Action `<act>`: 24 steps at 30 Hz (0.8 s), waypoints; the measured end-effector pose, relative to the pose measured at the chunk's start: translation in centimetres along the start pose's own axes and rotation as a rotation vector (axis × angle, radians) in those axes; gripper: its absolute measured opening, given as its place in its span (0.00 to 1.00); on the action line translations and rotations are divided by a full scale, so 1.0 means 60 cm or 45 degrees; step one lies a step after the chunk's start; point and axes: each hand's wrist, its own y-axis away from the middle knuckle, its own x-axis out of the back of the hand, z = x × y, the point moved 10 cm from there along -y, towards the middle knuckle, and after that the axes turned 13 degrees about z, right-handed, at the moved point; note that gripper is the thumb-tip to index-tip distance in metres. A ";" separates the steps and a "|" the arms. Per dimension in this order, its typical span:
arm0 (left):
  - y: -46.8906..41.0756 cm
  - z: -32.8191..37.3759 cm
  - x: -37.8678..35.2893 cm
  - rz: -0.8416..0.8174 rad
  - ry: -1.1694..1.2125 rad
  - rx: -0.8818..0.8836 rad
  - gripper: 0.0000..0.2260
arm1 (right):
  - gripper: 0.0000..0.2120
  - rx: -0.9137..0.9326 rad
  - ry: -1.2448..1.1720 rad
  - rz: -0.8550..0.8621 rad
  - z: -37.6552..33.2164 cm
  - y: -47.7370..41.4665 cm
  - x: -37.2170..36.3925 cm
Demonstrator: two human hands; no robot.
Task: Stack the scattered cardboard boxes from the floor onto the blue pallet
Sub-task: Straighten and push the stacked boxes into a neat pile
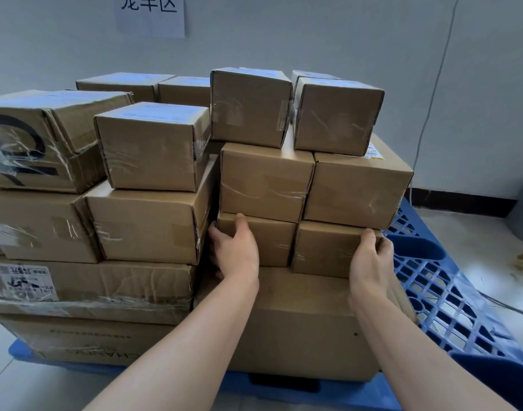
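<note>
Several taped cardboard boxes are piled in layers on the blue pallet (pixel 450 295). Low in the pile, two small boxes sit side by side on a large box (pixel 301 327). My left hand (pixel 235 252) grips the left end of the left small box (pixel 273 241), thumb on its top edge. My right hand (pixel 371 258) grips the right end of the right small box (pixel 324 252), thumb on top and fingers round its side. Two medium boxes (pixel 266 179) rest on this pair, with two more boxes (pixel 249 106) above them.
To the left a taller pile (pixel 144 223) stands tight against the small boxes. The pallet's open grid shows at the right. A white wall with a paper sign (pixel 150 14) is behind, and a thin cable (pixel 432 93) hangs down it. Pale tiled floor (pixel 491 241) lies around.
</note>
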 end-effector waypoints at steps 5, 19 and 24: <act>-0.003 0.001 -0.005 0.026 -0.026 -0.032 0.30 | 0.16 -0.005 -0.019 -0.028 0.001 0.002 -0.007; 0.013 0.008 0.019 0.096 -0.332 -0.145 0.25 | 0.11 0.080 0.112 0.064 -0.010 0.004 0.014; 0.025 0.007 0.035 0.103 -0.360 -0.132 0.25 | 0.10 0.085 0.098 0.088 -0.011 0.015 0.027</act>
